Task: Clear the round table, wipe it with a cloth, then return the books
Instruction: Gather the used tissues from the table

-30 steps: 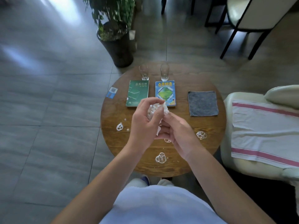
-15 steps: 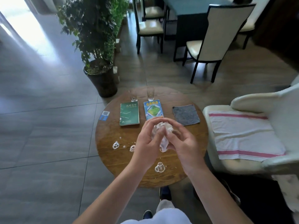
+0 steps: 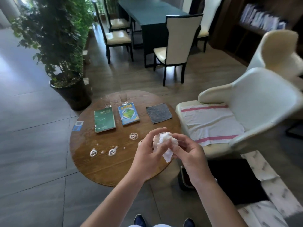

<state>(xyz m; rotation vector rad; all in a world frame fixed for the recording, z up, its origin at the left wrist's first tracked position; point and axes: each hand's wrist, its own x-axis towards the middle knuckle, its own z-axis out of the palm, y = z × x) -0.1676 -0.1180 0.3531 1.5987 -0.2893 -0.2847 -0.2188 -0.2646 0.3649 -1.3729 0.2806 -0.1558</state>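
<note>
- Head view: our left hand (image 3: 148,157) and right hand (image 3: 188,154) both clutch a crumpled tissue (image 3: 164,145) over the round surface (image 3: 114,167).
- Beyond the tissue lie a green book (image 3: 104,121), a blue book (image 3: 128,113) and a grey cloth (image 3: 158,113).

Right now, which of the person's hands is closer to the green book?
Left. The left hand hangs over the table's near right part, nearer the green book. The right hand sits farther right, past the table's edge; both hold a crumpled tissue.
</note>
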